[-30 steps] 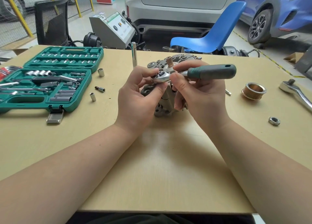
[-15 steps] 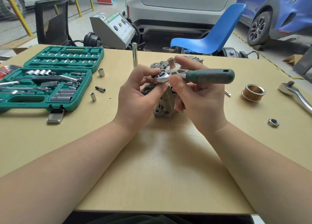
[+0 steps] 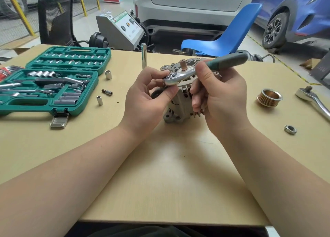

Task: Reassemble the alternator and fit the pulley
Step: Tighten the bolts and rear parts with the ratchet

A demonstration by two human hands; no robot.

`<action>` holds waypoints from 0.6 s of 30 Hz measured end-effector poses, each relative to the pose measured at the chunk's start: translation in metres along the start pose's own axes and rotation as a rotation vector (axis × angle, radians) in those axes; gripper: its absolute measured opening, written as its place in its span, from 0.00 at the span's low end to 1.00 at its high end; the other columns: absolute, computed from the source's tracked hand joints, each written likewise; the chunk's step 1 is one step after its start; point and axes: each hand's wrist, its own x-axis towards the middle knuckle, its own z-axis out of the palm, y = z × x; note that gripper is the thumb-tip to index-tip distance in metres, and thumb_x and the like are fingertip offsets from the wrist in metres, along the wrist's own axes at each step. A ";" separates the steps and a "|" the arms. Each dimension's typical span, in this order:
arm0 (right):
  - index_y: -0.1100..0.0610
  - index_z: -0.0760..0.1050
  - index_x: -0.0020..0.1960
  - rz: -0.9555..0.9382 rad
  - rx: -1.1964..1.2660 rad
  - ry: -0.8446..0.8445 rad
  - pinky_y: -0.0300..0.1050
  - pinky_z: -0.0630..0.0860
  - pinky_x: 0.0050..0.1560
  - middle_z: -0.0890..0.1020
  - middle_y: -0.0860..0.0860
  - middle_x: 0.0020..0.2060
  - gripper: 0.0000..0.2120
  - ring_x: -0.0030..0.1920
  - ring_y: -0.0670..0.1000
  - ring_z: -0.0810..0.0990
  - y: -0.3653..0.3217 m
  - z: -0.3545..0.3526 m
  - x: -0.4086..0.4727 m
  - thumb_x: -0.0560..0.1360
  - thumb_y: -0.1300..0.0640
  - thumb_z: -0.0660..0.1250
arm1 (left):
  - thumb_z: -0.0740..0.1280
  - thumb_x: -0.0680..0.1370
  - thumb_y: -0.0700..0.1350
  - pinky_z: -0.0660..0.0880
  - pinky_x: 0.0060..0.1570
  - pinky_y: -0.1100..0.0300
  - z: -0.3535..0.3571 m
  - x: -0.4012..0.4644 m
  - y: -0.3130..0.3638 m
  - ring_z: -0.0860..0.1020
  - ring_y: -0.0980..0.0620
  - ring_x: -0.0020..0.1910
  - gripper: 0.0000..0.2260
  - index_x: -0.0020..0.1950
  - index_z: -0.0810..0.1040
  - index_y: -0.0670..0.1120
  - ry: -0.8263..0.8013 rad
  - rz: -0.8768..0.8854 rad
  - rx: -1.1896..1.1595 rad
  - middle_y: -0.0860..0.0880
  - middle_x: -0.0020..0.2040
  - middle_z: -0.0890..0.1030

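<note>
Two bare hands work over the alternator (image 3: 180,103), which stands upright near the middle of the table (image 3: 160,174), its grey finned housing toward the camera and a copper-coloured shaft end poking up from the top plate. The left hand (image 3: 142,101) has its grip pinched on the chrome head of a ratchet (image 3: 180,77), thumb below and fingertips above. The right hand (image 3: 219,97) has its grip wrapped around the neck of the green handle, which slants up and away to the right. The ratchet head lies across the alternator's top, hiding whatever it sits on.

To the right, well apart, lie the ribbed pulley (image 3: 269,98), a loose nut (image 3: 290,129) and a larger chrome wrench (image 3: 314,101). An open green socket case (image 3: 51,79) fills the left side, with three loose sockets beside it.
</note>
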 end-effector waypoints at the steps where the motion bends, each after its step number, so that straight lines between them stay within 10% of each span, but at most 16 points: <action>1: 0.60 0.78 0.54 0.031 0.024 0.004 0.41 0.70 0.24 0.79 0.60 0.31 0.09 0.21 0.55 0.73 -0.001 0.000 0.001 0.81 0.54 0.72 | 0.76 0.77 0.41 0.81 0.62 0.44 0.000 0.000 0.000 0.85 0.46 0.55 0.13 0.54 0.78 0.55 0.002 0.002 0.000 0.42 0.54 0.87; 18: 0.60 0.77 0.52 -0.026 -0.025 -0.160 0.42 0.71 0.24 0.78 0.62 0.31 0.03 0.21 0.57 0.73 -0.003 -0.005 0.000 0.81 0.62 0.70 | 0.79 0.76 0.43 0.83 0.59 0.50 -0.002 -0.002 -0.002 0.86 0.49 0.58 0.18 0.59 0.76 0.58 -0.035 0.024 0.049 0.46 0.56 0.87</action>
